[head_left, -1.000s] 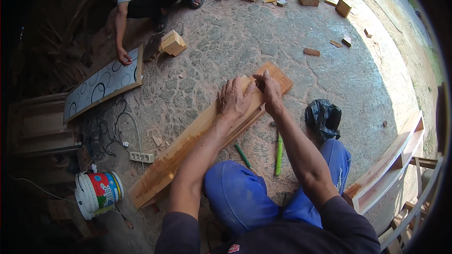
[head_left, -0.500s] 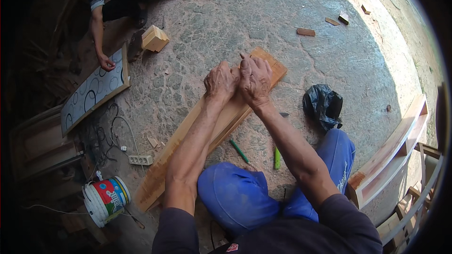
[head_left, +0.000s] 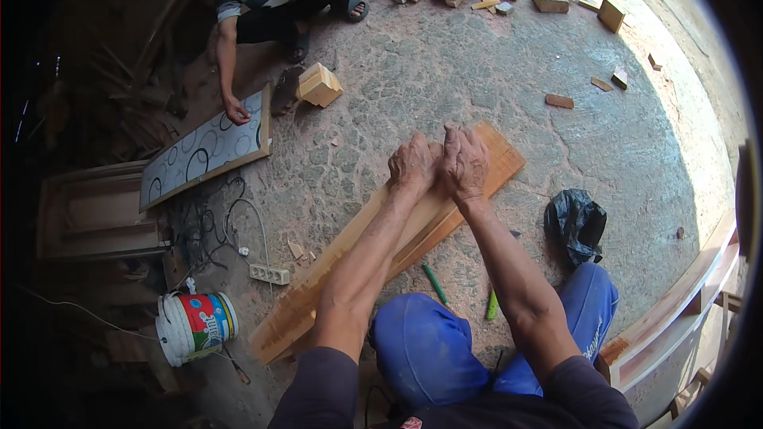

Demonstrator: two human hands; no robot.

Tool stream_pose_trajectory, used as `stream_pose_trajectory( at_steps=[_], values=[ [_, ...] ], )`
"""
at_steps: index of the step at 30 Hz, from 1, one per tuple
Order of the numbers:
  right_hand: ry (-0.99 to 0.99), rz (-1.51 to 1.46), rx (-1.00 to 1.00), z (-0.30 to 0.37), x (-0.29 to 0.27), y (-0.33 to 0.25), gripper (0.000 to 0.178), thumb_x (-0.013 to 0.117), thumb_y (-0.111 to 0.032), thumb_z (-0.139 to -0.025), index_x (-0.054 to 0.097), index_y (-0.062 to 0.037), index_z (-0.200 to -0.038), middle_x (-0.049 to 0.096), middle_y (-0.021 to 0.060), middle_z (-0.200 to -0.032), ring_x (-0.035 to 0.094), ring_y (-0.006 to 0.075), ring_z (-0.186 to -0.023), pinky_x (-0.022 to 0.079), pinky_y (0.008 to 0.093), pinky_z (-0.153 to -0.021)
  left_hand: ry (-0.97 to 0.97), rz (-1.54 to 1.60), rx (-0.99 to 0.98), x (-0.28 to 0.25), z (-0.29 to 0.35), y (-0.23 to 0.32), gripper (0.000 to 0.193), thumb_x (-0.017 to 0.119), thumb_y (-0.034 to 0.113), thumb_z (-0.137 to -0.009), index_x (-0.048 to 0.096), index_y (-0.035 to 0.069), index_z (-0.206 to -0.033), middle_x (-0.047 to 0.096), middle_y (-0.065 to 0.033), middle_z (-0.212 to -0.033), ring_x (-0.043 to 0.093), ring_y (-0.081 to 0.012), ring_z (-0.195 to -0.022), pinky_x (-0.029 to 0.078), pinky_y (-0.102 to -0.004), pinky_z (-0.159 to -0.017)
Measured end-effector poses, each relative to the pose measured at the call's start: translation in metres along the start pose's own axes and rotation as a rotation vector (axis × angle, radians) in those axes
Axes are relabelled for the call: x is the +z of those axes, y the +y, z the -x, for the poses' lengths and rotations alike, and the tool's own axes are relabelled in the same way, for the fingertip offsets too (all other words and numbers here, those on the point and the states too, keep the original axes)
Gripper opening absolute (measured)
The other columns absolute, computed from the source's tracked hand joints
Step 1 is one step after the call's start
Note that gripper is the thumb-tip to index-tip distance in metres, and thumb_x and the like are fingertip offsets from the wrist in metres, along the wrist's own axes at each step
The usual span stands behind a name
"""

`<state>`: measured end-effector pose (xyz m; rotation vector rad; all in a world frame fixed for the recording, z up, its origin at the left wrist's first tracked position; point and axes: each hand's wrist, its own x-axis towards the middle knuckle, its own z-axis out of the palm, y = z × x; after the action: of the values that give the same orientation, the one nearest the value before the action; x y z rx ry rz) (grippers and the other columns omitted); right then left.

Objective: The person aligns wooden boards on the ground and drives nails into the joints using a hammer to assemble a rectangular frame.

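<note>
Over the rough floor (head_left: 381, 87), my left grip (head_left: 415, 165) and right grip (head_left: 466, 160) curl, closure and contents unclear, atop a likely stiff, heavy board (head_left: 502, 160) best held by its edges.

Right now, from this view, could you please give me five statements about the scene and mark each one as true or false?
1. The left hand and right hand are both at the long wooden piece. True.
2. The black plastic bag lies to the left of the long wooden piece. False: it lies to the right.
3. The co-worker's hand is at the circle-patterned panel. True.
4. The power strip is black. False: it is white.
5. The dark green stick lies between the long wooden piece and the blue trousers. True.
</note>
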<state>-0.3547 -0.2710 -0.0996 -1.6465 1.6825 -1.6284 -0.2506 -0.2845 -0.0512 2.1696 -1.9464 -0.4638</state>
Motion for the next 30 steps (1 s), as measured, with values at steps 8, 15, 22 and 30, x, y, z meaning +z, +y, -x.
stream_pose_trajectory(
  at_steps=[8,15,22,30],
  values=[
    [-0.012,-0.28,0.319,-0.005,-0.019,0.04,0.028,0.052,-0.028,-0.103,0.069,-0.0062,-0.106,0.062,0.0135,-0.088,0.064,0.0297,-0.086,0.05,0.0401,-0.078,-0.016,0.05,0.035,0.01,-0.004,0.025,0.042,0.051,0.037,-0.091,0.066,-0.002,-0.099,0.069,-0.032,-0.095,0.068,-0.047,-0.092,0.053,-0.054,-0.085],
    [-0.349,0.164,0.271,0.128,-0.12,0.127,0.016,0.058,-0.005,-0.091,0.069,-0.0019,-0.103,0.066,0.019,-0.089,0.067,0.0307,-0.083,0.053,0.0401,-0.076,-0.052,-0.004,-0.029,-0.002,0.002,0.019,0.042,0.048,0.035,-0.092,0.068,0.0,-0.105,0.07,-0.0284,-0.105,0.069,-0.0433,-0.1,0.054,-0.0491,-0.09],
    [-0.404,0.28,0.409,0.156,-0.174,0.144,0.028,0.06,-0.004,-0.084,0.06,-0.0048,-0.112,0.062,0.0228,-0.098,0.063,0.0417,-0.091,0.05,0.047,-0.078,-0.104,-0.056,-0.023,0.004,-0.002,0.029,0.05,0.049,0.04,-0.091,0.065,-0.002,-0.114,0.066,-0.0312,-0.115,0.064,-0.0444,-0.112,0.05,-0.052,-0.096],
    [-0.659,0.428,0.648,0.188,-0.17,0.077,0.043,0.073,-0.02,-0.082,0.052,-0.0039,-0.116,0.062,0.0222,-0.11,0.064,0.0444,-0.097,0.051,0.0562,-0.081,-0.065,-0.066,-0.033,-0.001,-0.003,0.02,0.048,0.05,0.036,-0.09,0.068,-0.005,-0.107,0.066,-0.0332,-0.11,0.065,-0.0475,-0.105,0.051,-0.0523,-0.094]
  ],
)
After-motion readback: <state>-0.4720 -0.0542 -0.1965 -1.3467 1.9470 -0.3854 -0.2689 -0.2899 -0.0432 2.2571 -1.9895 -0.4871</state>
